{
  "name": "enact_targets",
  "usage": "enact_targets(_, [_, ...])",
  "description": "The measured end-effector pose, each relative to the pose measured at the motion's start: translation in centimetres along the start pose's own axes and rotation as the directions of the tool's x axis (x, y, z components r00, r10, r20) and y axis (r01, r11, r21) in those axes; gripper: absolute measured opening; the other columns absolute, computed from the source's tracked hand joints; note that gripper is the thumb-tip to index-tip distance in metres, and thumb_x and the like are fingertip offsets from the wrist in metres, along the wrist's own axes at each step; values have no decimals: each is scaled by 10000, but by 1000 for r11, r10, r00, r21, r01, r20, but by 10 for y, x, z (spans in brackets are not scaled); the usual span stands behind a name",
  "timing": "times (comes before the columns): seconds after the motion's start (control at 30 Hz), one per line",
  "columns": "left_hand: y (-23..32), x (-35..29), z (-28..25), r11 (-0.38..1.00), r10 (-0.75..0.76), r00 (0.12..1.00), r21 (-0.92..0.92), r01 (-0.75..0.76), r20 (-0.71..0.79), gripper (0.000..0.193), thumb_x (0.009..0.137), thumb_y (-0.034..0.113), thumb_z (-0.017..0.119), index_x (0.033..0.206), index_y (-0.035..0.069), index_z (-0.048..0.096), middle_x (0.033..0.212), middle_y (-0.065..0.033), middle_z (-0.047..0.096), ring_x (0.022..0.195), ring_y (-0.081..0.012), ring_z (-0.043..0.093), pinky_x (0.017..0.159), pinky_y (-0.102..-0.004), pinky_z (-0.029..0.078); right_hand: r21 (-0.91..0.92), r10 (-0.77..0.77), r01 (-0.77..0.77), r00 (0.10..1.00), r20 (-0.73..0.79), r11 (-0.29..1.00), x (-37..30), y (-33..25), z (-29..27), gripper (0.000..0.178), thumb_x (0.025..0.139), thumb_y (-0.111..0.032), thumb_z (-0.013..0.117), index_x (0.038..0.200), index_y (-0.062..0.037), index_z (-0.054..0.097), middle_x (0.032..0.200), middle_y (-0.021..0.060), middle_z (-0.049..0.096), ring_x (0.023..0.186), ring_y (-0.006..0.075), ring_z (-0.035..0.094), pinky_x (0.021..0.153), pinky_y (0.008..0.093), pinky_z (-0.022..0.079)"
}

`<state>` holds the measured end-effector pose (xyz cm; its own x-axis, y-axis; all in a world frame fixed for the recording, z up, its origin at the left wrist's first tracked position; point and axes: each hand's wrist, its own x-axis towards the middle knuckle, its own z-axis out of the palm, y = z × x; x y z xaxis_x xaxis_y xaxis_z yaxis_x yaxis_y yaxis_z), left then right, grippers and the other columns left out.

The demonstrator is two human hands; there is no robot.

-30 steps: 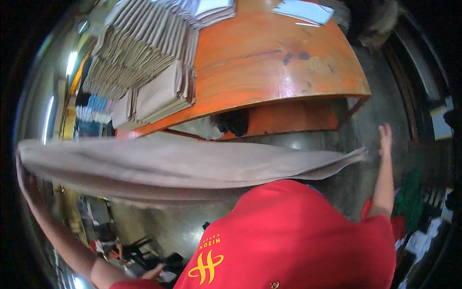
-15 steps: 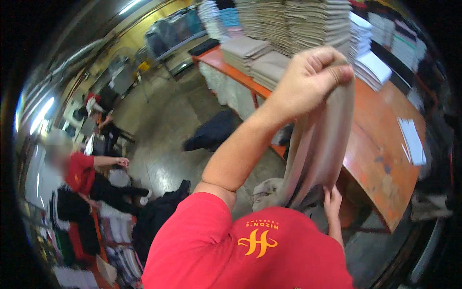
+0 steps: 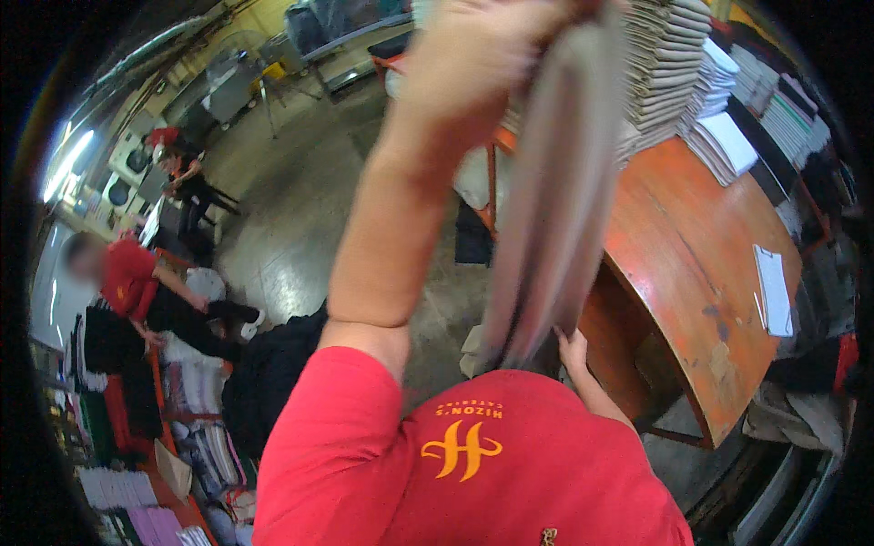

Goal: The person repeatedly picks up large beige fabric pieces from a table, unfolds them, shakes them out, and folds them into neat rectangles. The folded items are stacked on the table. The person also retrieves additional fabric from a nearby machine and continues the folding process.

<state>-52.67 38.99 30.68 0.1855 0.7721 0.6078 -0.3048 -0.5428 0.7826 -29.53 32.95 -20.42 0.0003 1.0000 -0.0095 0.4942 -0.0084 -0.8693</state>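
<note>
A: Where was the beige cloth (image 3: pixel 557 182)?
B: It ran in one long, blurred fold from one o'clock to between four and five, with the orange worktop (image 3: pixel 669 214) beyond it at three o'clock.
A: And the hands?
B: The left hand (image 3: pixel 492 55), toward twelve o'clock, was curled closed round the upper end, partly cut off by the top edge. The right hand (image 3: pixel 574 350), at four o'clock, had its fingertips at the lower end; I couldn't tell whether they gripped.
A: What had changed?
B: Half a second earlier the left hand was lower, sharper and wholly in view. A second earlier the cloth spread sideways and the right hand stood open, apart from it.
A: Anything else?
B: A co-worker (image 3: pixel 137 278) at nine o'clock had lowered an outstretched arm.
</note>
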Motion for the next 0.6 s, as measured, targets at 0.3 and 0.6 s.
enact_targets(0.3, [71, 19, -122, 941, 250, 925, 296, -163, -285, 291, 978, 215, 496, 1178, 20, 580, 1020, -82, 646, 903, -171, 619, 835, -298, 505, -161, -264, 216, 879, -397, 963, 3, -49, -74, 336, 731, 79, 551, 1017, -69, 645, 974, 124, 619, 938, 300, 593, 839, 368, 473])
enact_targets(0.6, [121, 45, -180, 858, 363, 806, 505, -93, -468, 343, 1001, 166, 415, 1262, -31, 520, 1241, -137, 567, 1141, -222, 536, 1007, -342, 418, -62, -288, 284, 902, -320, 957, -28, -62, -71, 198, 815, 0, 556, 990, -46, 636, 970, 147, 653, 923, 334, 622, 810, 385, 493])
